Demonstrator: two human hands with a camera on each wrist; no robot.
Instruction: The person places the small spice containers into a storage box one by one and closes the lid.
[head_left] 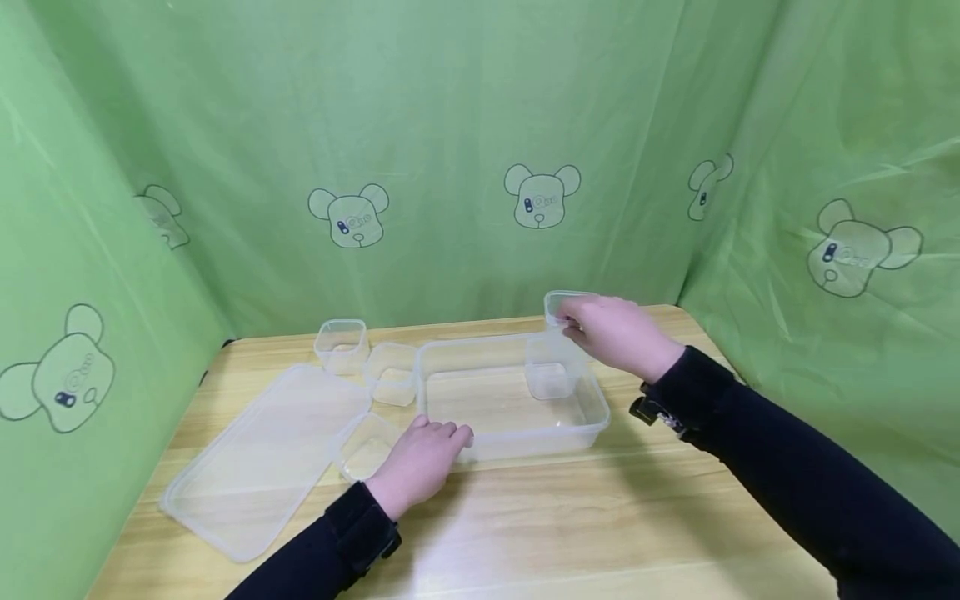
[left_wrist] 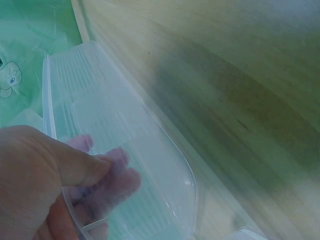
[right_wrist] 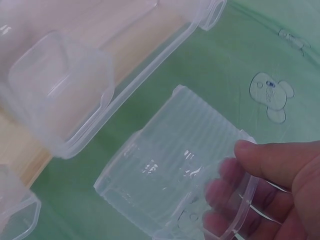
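Note:
A large clear plastic box (head_left: pixel 517 446) stands lidless on the table. My left hand (head_left: pixel 423 458) grips its front wall near the left corner, thumb on the outside and fingers within, seen through the plastic in the left wrist view. At the box's back right, my right hand (head_left: pixel 615 333) pinches the rim of a small clear container (right_wrist: pixel 175 160), held up apart from the box wall. Another small container (head_left: pixel 551 382) sits inside the large box at its right end. The right hand hides part of the container it holds in the head view.
Left of the box are three small clear containers: one at the back (head_left: pixel 342 348), one against the box's left side (head_left: pixel 392 375), one by my left hand (head_left: pixel 367 450). A large flat lid (head_left: pixel 270 458) lies at left. Green curtains (head_left: pixel 450 125) enclose the wooden table (head_left: pixel 540 533).

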